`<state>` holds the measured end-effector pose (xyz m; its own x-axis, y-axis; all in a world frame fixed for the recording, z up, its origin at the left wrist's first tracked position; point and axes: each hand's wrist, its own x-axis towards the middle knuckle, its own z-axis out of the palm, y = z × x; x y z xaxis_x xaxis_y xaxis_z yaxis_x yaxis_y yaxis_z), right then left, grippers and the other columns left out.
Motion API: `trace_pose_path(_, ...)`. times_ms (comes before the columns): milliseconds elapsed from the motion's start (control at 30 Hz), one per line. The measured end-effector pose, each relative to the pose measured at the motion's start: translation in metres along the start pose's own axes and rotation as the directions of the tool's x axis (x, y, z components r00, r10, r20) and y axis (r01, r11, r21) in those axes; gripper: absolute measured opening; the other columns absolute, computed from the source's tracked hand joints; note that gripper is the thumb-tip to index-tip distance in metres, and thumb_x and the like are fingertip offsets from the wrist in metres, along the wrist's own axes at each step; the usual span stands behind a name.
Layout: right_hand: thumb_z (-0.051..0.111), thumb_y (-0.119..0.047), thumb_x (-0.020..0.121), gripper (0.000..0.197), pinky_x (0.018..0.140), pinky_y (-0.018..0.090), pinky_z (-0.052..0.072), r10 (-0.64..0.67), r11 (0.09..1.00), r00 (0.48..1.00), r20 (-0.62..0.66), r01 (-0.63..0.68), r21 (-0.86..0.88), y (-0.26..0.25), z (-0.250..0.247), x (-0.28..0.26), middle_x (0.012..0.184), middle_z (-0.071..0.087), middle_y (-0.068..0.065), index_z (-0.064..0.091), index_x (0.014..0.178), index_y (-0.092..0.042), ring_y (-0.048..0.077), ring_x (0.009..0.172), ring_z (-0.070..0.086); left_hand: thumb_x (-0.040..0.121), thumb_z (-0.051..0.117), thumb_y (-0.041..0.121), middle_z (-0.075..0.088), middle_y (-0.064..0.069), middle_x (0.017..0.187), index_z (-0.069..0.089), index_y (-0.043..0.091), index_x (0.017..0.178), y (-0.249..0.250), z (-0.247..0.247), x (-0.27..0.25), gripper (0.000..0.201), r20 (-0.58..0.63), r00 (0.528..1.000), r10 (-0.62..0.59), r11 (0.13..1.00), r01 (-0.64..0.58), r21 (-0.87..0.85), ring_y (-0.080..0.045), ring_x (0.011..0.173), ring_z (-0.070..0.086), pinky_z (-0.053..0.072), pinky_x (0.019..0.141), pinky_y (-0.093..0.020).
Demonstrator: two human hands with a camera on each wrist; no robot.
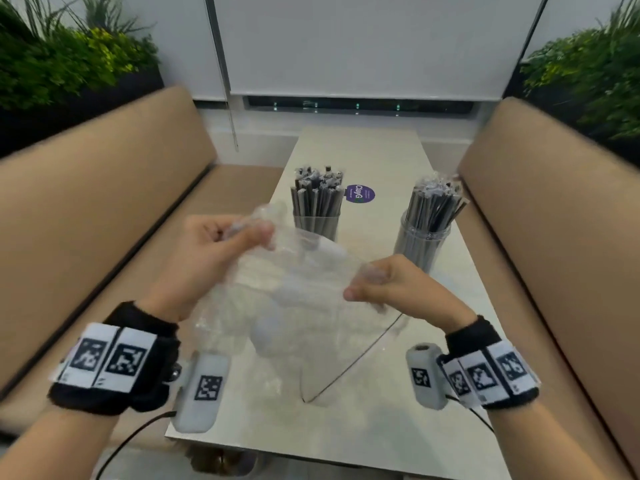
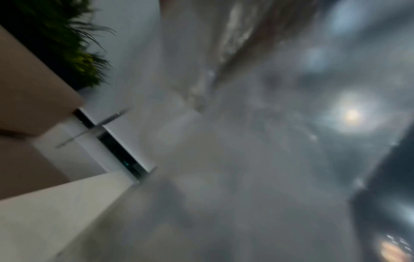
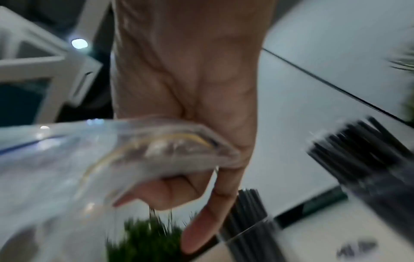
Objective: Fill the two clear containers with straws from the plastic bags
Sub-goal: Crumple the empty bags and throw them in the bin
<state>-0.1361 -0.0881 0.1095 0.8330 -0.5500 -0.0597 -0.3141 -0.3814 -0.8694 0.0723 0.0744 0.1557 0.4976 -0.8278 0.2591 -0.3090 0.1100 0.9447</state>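
Note:
Two clear containers stand on the pale table [image 1: 377, 161], each packed with dark wrapped straws: one container [image 1: 317, 225] at centre and one [image 1: 420, 242] to the right. I hold an empty clear plastic bag [image 1: 294, 289] in the air above the near half of the table. My left hand [image 1: 228, 244] grips the bag's crumpled upper left end. My right hand [image 1: 377, 282] pinches its right edge. In the right wrist view my right hand [image 3: 179, 177] has its fingers curled round the bag [image 3: 78, 168], with straws [image 3: 363, 159] behind. The left wrist view is filled by blurred plastic bag [image 2: 246, 159].
Tan padded benches [image 1: 86, 220] run along both sides of the table, the other bench [image 1: 561, 220] on the right. A purple round sticker [image 1: 361, 194] lies between the containers. Green plants [image 1: 69, 60] stand behind the benches. A window blind [image 1: 363, 46] hangs at the back.

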Motion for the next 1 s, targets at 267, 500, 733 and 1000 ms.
trace_pose_path(267,0.072,-0.023,0.087,0.032,0.060,0.023,0.037,0.245,0.964,0.969,0.026,-0.246,0.099,0.039,0.035,0.039,0.054,0.050,-0.008,0.061,0.058,-0.017,0.009,0.055,0.045,0.096,0.051,0.038,0.062,-0.013,0.107,0.062,0.015,0.107,-0.092,-0.041,0.013,0.028,-0.269,0.904,-0.332,0.902,0.387,0.189,-0.003,0.077,0.060,0.045,0.064,-0.014)
trace_pose_path(500,0.071,-0.019,0.079,0.062,0.091,0.038,0.048,0.507,0.830,0.858,-0.086,-0.513,-0.219,0.078,0.067,0.068,0.130,0.039,0.012,0.043,0.134,-0.015,0.034,0.116,0.049,0.086,0.068,0.036,0.048,0.004,0.127,0.055,0.033,0.119,-0.142,0.034,-0.047,0.035,-0.097,0.975,-0.199,0.887,0.221,0.406,-0.008,0.105,0.058,0.049,0.087,-0.033)
trace_pose_path(733,0.084,-0.048,0.068,0.121,0.113,0.046,0.035,0.596,0.796,0.802,0.035,-0.584,-0.160,0.097,0.096,0.059,0.157,0.024,0.018,0.005,0.156,-0.025,0.037,0.141,0.033,0.065,0.058,0.080,-0.025,-0.006,0.159,-0.024,0.038,0.148,-0.180,0.058,-0.076,0.123,0.117,0.728,-0.676,0.425,0.255,0.869,-0.035,0.146,0.012,0.024,0.109,-0.057)
trace_pose_path(1000,0.079,-0.021,0.080,0.118,0.092,0.030,0.042,0.448,0.884,0.893,-0.026,-0.448,-0.136,0.110,0.118,0.036,0.139,0.032,0.020,-0.011,0.155,-0.029,0.033,0.113,0.050,0.072,0.078,0.048,0.005,-0.027,0.152,-0.022,0.016,0.150,-0.190,0.066,-0.083,0.131,0.112,0.661,-0.742,0.324,0.206,0.923,-0.042,0.138,0.020,0.036,0.107,-0.046)
